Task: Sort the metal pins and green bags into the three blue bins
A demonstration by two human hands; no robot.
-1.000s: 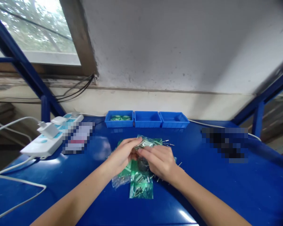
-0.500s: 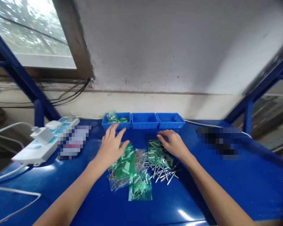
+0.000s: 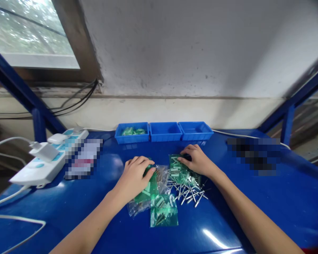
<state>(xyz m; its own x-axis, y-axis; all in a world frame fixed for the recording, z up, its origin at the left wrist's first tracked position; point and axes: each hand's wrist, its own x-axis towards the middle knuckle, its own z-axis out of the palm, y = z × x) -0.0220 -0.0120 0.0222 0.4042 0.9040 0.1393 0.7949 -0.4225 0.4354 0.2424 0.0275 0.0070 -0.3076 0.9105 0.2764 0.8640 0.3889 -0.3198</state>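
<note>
My left hand is over the left part of a pile of green plastic packets. Its fingers are curled and the thumb bent in on a green packet, which they partly hide. My right hand rests at the upper edge of another green packet holding pale pieces, thumb and fingers closed at its corner. Below that hand lies a loose heap of silver pop rivets. Between the hands sits a clear packet. One green packet lies flat at the front of the pile.
Three blue bins stand in a row at the back; the left bin holds green packets, beside the middle bin and right bin. A white power strip with cables is at left. Blurred-out items lie on both sides of the blue table.
My left hand has come down and back from near the left bin onto the packets, its spread fingers now curled. A packet has dropped into that bin. My right hand stays at its packet.
</note>
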